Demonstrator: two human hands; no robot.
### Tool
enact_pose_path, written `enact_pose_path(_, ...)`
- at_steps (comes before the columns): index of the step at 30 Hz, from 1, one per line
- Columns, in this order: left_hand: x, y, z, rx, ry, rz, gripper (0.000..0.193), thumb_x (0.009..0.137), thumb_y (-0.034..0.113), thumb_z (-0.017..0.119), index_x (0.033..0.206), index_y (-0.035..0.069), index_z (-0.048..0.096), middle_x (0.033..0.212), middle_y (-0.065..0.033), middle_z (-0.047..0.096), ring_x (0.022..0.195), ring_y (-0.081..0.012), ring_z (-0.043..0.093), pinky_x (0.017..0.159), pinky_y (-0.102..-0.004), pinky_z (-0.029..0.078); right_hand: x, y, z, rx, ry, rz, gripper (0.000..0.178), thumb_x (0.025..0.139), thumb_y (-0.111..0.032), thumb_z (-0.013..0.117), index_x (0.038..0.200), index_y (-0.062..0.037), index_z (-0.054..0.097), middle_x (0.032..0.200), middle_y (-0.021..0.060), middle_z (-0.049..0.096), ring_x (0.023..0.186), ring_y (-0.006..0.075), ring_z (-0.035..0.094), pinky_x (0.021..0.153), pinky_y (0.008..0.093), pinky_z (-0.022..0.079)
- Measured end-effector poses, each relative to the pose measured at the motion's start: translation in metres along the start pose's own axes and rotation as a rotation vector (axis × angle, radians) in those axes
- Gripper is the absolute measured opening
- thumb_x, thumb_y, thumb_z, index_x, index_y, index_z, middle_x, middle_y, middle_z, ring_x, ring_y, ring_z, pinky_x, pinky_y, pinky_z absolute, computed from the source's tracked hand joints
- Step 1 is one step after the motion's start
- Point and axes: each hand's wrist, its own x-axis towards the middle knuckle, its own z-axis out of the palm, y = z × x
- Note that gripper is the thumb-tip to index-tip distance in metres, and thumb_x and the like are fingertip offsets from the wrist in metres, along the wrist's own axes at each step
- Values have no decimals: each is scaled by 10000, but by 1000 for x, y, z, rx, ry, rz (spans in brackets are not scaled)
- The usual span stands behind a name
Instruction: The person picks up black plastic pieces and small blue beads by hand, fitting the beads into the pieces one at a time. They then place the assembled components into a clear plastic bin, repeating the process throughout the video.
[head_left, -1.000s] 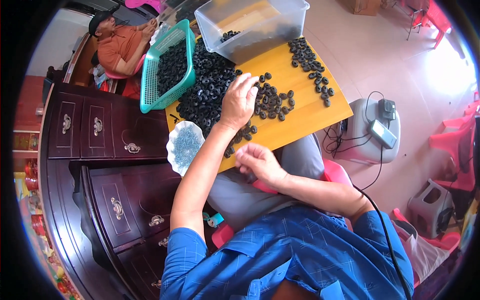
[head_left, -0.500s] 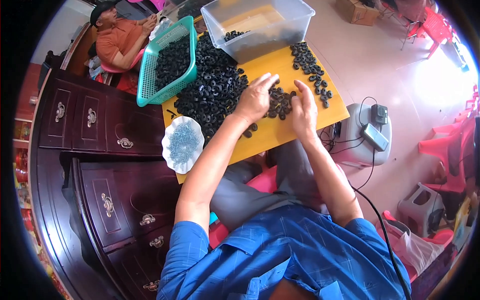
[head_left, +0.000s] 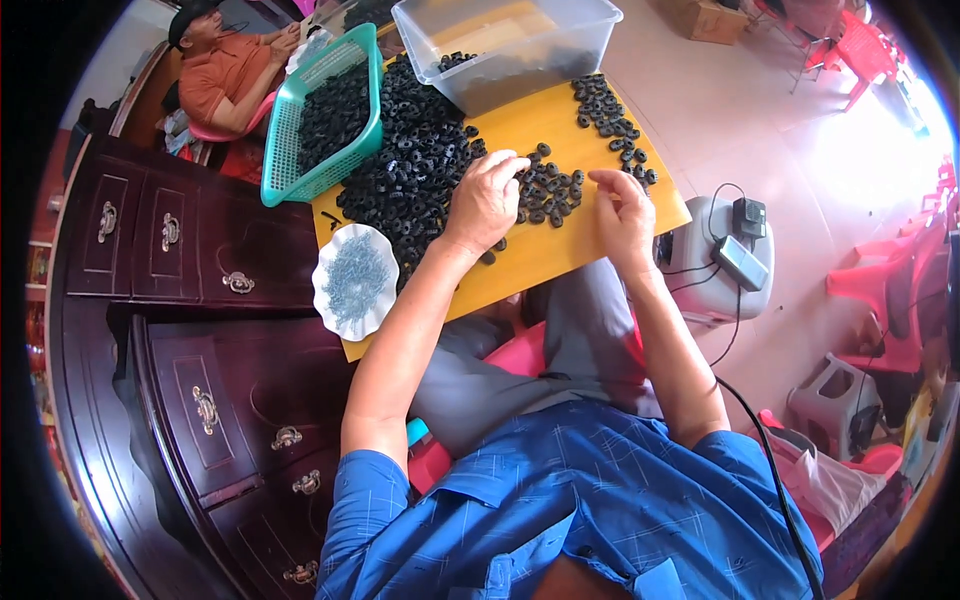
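Small black ring-shaped plastic parts (head_left: 550, 190) lie in a loose cluster on the yellow tabletop (head_left: 520, 268), between my two hands. My left hand (head_left: 485, 203) rests at the cluster's left side, beside the large heap of black parts (head_left: 410, 150); its fingers are stretched forward and it holds nothing I can see. On the right of the cluster is my right hand (head_left: 627, 217), fingers bent but apart, pointing left and holding nothing visible. Some parts beside my left hand are partly hidden by it.
A green basket (head_left: 372, 125) of black pieces and a clear plastic bin (head_left: 555, 60) stand at the back. A white scalloped dish (head_left: 385, 300) of small silvery pieces sits front left. More black parts (head_left: 610, 115) line the right edge. A co-worker (head_left: 215, 75) sits far left.
My right hand has moved right, away from the cluster, and its fingers have bent. My left hand stays beside the heap. The whole view has shifted slightly.
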Motion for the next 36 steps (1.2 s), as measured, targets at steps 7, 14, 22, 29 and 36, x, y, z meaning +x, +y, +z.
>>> enact_pose_path(7,-28,-1,-75,21,119,-81,183,857,17,638,1023,20,714,1014,-159,720,949,-346,691,870,-412,550,-4,-8,-3,-533,-135,-367,182,786,-80,717,964,-107,742,994,95,651,974,320,634,866,421,520)
enact_pose_path(14,-128,-7,-153,169,196,-362,173,866,19,680,1034,21,717,951,-118,711,887,-274,706,802,-360,553,-1,-8,-2,-604,-156,-422,91,831,-112,718,921,-106,705,965,107,635,986,342,619,894,442,490)
enact_pose_path(22,-207,1,-148,330,193,-461,196,839,45,700,1035,46,702,1039,-114,673,1000,-344,641,892,-439,515,-6,-9,5,-688,-72,-476,149,878,-52,661,1021,-93,672,981,116,642,939,335,643,834,440,509)
enact_pose_path(29,-213,-1,-135,521,142,-442,261,855,145,727,1081,17,705,1253,-197,611,1174,-402,564,1016,-495,460,-16,-22,10,-537,-236,-438,107,915,-97,677,1022,-90,679,936,116,623,874,338,639,781,431,509)
enact_pose_path(36,-216,1,-128,513,105,-466,336,845,201,759,1098,-16,712,1322,-228,585,1257,-427,517,1072,-509,424,-19,-24,7,-627,-306,-390,174,904,-193,713,1041,-89,690,986,125,625,955,353,640,825,434,519)
